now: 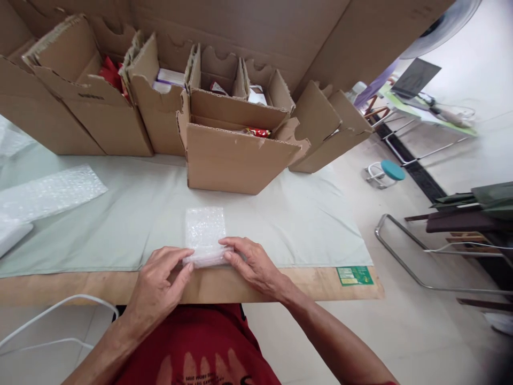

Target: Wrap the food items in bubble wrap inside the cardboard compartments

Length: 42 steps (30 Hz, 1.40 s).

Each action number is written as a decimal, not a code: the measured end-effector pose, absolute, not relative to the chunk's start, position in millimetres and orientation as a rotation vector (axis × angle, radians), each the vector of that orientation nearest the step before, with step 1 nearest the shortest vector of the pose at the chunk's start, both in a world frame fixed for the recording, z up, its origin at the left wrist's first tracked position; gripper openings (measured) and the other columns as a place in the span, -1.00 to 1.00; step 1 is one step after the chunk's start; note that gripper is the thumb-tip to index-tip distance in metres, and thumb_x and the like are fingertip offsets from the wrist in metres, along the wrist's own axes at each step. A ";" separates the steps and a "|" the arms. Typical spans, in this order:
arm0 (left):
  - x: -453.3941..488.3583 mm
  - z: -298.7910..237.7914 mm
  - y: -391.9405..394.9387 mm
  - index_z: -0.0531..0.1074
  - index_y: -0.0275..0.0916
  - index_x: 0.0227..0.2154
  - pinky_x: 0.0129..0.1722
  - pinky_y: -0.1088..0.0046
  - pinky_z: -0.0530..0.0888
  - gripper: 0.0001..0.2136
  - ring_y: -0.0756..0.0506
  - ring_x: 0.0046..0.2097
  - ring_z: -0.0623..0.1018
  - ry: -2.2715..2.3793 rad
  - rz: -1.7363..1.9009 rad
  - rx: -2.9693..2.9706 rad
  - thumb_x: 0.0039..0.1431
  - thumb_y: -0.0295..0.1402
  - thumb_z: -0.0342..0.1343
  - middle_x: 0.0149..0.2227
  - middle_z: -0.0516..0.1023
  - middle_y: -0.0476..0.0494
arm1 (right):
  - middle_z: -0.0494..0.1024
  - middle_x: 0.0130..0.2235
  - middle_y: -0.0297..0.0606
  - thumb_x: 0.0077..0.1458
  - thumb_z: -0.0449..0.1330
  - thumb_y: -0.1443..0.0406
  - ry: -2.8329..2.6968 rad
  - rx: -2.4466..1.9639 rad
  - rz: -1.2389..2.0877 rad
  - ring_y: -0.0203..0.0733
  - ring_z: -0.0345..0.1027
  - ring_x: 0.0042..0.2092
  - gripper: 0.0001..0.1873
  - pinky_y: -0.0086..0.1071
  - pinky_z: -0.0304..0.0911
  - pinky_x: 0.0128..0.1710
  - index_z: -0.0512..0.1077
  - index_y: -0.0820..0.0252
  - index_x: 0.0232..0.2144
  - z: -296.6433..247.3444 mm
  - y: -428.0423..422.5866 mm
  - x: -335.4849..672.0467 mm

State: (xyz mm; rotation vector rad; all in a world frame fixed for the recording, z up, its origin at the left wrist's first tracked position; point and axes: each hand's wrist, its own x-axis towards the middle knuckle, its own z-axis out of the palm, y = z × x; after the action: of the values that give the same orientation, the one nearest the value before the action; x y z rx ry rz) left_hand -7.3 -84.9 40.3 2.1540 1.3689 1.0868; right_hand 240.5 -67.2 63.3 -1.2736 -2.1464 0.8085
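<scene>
A small sheet of bubble wrap (206,224) lies on the cloth near the table's front edge, its near end rolled or folded over. My left hand (160,275) pinches the left end of that roll between thumb and fingers. At the right end, my right hand (252,264) grips it the same way. Whether anything is inside the roll I cannot tell. To the left rests a longer strip of bubble wrap (56,192).
Behind my hands stands a cardboard box (240,163) with a red packet (257,132) inside. Several more open cardboard bins (102,120) line the back. A pale green cloth (312,224) covers most of the table; its wooden front edge (288,278) shows. A stool (393,170) stands right.
</scene>
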 end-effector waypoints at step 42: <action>35.5 65.4 -82.5 0.38 -0.14 0.20 -0.02 0.35 0.56 -0.50 -0.15 0.00 0.64 1.341 0.909 1.422 0.19 -0.24 0.21 0.05 0.63 -0.18 | 0.65 -0.30 -0.39 0.14 0.36 0.32 -2.072 -1.327 0.973 -0.23 0.44 -0.29 -0.91 -0.28 0.28 -0.11 0.54 0.12 -0.26 125.1 -46.0 229.1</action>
State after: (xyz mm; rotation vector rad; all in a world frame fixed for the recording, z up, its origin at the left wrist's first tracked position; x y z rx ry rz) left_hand 35.5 -82.5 65.4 1.4222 1.3410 0.9088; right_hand 229.1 -46.0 125.1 -1.3271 -2.0723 0.9728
